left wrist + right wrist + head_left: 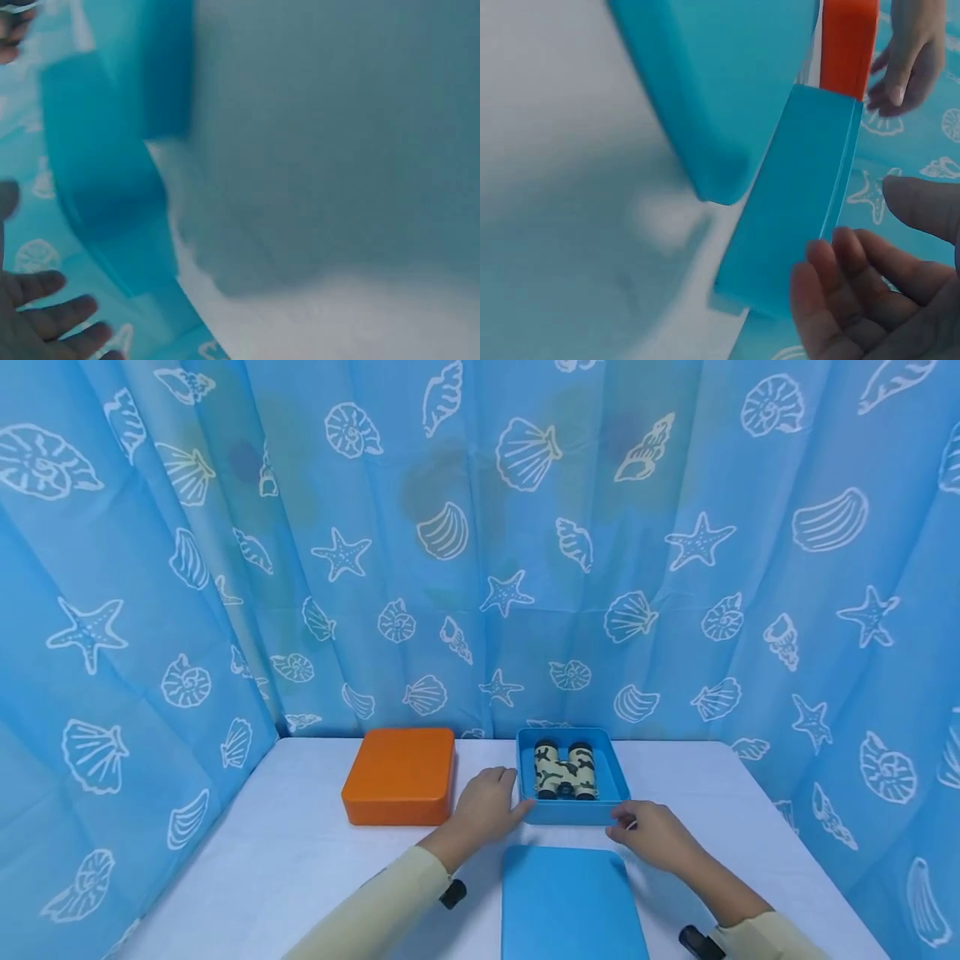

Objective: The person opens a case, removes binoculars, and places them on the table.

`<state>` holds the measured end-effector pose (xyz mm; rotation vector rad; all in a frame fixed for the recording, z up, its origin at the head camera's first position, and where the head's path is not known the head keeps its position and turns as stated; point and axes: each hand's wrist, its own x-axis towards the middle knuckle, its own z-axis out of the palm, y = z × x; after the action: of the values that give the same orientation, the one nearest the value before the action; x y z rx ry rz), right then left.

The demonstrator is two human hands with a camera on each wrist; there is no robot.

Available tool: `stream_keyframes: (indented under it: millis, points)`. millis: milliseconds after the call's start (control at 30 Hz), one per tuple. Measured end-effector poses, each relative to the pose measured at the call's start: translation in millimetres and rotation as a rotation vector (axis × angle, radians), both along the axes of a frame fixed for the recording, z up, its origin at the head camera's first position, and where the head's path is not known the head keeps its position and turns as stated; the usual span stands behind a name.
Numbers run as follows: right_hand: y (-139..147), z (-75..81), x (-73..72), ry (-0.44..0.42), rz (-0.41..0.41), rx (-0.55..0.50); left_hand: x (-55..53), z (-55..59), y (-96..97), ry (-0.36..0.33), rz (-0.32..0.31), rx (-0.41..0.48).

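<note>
Head view, camouflage binoculars (585, 772): laid inside uncovered blue box (573, 812), barrels lined up 12 to 6 o'clock.
Blue box: placed on white tablecloth (247, 860), toward the far edge.
Blue lid (573, 902): laid at the box's 6 o'clock, near it, cut off by the frame.
Orange box (401, 777): set at the blue box's 9 o'clock, covered on top.
Left hand (487, 806): held at the box's 8 o'clock, between both boxes; fingers extended, thumb parted toward the near wall; contact cannot be told.
Right hand (652, 835): held at the box's 4 o'clock, by the near corner; fingers loosely bent, nothing held; contact cannot be told.
Curtain (502, 527): hung at 12 o'clock, blue, printed with white shells and starfish.
Sleeves (397, 902): cream, worn on both arms.
Left wrist view, left hand: seen at 8 o'clock, fingers spread wide, nothing held.
Blue box: seen at 9 o'clock, lid at 11, blurred; binoculars hidden.
Right wrist view, right hand: seen at 4 o'clock, fingers gently curved, thumb set wide.
Blue box: seen at 3 o'clock, partly covered by fingertips.
Left hand: seen at 2 o'clock, beside orange box.
</note>
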<state>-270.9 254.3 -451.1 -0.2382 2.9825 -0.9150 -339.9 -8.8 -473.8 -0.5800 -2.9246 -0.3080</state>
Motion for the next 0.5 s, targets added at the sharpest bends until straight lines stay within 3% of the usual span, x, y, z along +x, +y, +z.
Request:
stream_keyframes:
  millis: [167, 500]
  points:
    - [-6.8, -1.7, -27.1, 0.147, 0.003, 0.053, -25.5, -10.9, 6.1, 0.013, -0.017, -0.133]
    - [-23.5, -6.1, -78.0, 0.204, 0.045, 0.266, -44.1, -21.2, 23.5, -0.069, 0.000, -0.109]
